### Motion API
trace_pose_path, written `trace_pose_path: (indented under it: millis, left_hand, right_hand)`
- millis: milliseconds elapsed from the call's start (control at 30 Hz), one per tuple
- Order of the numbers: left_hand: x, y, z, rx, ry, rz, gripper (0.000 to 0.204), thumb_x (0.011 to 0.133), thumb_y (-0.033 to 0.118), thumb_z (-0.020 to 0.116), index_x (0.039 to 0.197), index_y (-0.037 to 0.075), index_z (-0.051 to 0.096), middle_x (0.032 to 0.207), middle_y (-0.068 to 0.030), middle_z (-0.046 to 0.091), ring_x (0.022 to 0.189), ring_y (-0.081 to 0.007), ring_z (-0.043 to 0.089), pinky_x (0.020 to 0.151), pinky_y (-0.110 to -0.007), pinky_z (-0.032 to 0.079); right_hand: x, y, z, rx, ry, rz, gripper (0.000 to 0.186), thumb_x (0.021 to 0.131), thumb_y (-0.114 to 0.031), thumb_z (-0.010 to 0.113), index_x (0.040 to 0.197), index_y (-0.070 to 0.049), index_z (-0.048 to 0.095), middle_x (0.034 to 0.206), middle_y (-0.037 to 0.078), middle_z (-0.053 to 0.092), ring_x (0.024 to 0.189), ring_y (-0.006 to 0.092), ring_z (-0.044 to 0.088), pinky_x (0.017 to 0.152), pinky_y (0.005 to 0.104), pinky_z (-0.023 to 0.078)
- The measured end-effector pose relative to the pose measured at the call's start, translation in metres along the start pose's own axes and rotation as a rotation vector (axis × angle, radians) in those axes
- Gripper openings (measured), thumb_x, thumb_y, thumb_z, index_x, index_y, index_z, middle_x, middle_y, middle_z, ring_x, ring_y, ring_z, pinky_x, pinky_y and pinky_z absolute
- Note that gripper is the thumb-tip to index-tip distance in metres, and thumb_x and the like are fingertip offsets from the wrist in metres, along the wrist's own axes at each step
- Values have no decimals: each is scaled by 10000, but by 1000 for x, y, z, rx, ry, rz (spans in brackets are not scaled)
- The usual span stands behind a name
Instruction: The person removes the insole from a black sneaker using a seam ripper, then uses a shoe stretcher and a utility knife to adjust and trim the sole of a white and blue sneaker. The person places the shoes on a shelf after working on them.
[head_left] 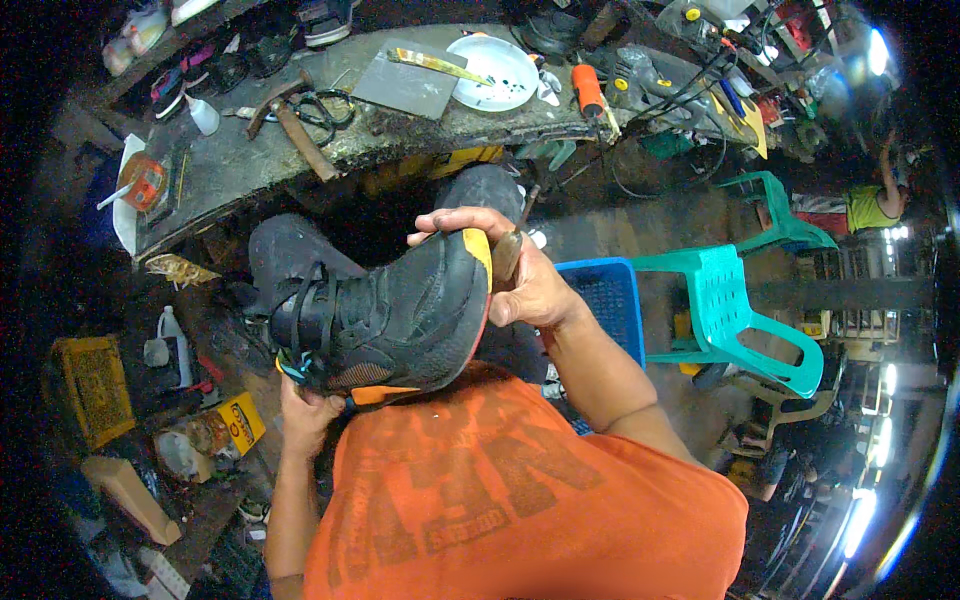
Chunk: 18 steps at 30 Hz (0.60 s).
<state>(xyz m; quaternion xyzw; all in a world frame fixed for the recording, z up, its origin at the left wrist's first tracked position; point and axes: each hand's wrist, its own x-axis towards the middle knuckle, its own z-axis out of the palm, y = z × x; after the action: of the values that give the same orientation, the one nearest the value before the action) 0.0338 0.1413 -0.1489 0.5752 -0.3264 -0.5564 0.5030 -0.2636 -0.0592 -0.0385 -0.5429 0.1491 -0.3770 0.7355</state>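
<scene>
Black lace-up shoe (pixel 425 310) in both hands (pixel 540 287), toe rightward

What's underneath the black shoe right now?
Beyond the black shoe, dark-trousered knees show; whatever lies directly beneath is covered, along with part of the left hand.

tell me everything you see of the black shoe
The shoe is black, seemingly mesh and synthetic, with black laces and a sole edge showing yellow, orange and red. It is held before the orange shirt, upper toward the camera, toe right. The left hand grips its heel end, the right hand its toe. Its underside is hidden.
</scene>
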Motion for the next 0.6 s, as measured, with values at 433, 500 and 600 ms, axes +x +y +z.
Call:
trace_pose_path:
  millis: [433,500,600]
  left_hand:
    - [14,186,46,781,-276,699,1424,516,733,832,1567,-34,254,1492,-266,477,1447,-405,393,1201,-506,279]
    - [37,189,59,791,-397,775,1582,490,744,853,1595,-44,40,1517,-310,421,1436,-434,400,1191,-498,305]
    - [41,186,72,660,-499,599,1560,526,628,921,1611,20,-22,1387,-326,511,1271,-474,540,1088,-458,428]
  right_hand:
    - [26,-17,62,-360,-254,-42,815,679,-395,932,1336,-60,584,1389,118,541,1358,266,475,1158,434,339]
    - [27,-20,70,-328,-277,-16,791,678,-387,933,1309,-61,584,1385,118,540,1384,272,452,1167,434,325]
    - [23,-25,76,-296,-226,10,715,710,-367,925,1254,-63,575,1357,105,540,1340,258,474,1139,414,346]
